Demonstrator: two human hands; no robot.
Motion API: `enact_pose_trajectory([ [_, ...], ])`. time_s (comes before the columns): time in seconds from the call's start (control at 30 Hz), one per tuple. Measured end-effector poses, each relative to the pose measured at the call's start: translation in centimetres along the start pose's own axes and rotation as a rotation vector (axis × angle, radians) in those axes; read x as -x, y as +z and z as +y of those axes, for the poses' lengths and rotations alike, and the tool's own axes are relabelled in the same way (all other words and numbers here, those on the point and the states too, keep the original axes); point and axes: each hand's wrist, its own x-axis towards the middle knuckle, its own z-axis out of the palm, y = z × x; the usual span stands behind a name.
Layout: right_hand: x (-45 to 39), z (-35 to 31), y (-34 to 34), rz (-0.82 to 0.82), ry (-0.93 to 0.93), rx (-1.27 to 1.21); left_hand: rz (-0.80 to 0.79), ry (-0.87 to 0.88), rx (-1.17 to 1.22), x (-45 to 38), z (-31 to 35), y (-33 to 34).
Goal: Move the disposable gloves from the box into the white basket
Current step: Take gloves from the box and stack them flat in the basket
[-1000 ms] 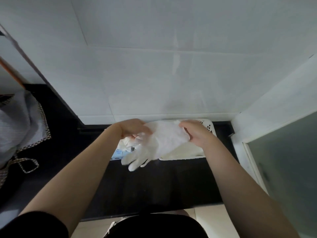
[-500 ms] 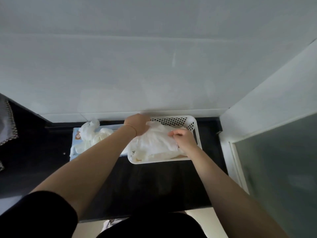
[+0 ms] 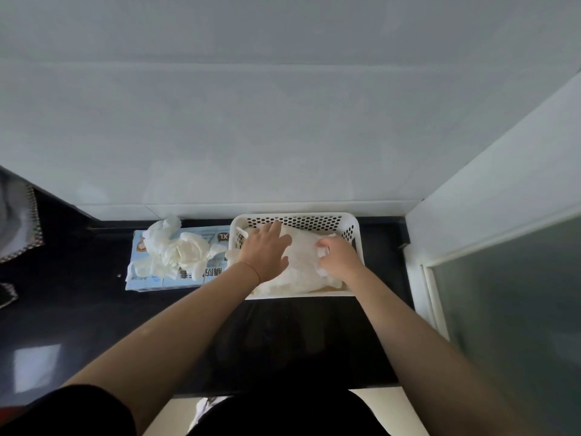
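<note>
Looking down from the head view at a black countertop (image 3: 94, 309) set against a white tiled wall (image 3: 283, 121). White basket (image 3: 353, 223), perforated along its far and side walls, stands at the back of the counter against the wall. Pile of disposable gloves (image 3: 301, 262), thin and translucent white, fills the basket floor. Left hand (image 3: 265, 251) lies palm down on the left part of the pile, fingers straight and spread, pressing on the gloves without curling round them; a thin band circles its wrist. Right hand (image 3: 338, 258) sits over the right part of the pile with fingers bent, pinching a fold of glove material between thumb and fingertips. Glove box (image 3: 151, 276), pale blue with printed lettering and an "XL" mark, lies flat just beside the basket on its left, touching or nearly touching the basket wall. Loose gloves (image 3: 179, 247) bulge in a crumpled bunch from the box opening and spill across its top. Frosted glass door (image 3: 509, 309) in a white frame stands at the right edge; a patterned grey cloth (image 3: 19, 225) shows at the far left, and a black sleeve (image 3: 63, 410) covers the left upper arm
</note>
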Motion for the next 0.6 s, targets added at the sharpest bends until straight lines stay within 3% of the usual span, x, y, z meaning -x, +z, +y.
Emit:
enact_pose_trajectory([
  [0.2,-0.1,0.1,-0.6,-0.031,-0.064,0.328,-0.343,-0.168,0.089,-0.2,0.1,-0.7],
  [0.6,0.6,-0.5,-0.3,-0.006,-0.061,0.597,-0.528,-0.206,0.137,-0.1,-1.2,-0.2],
])
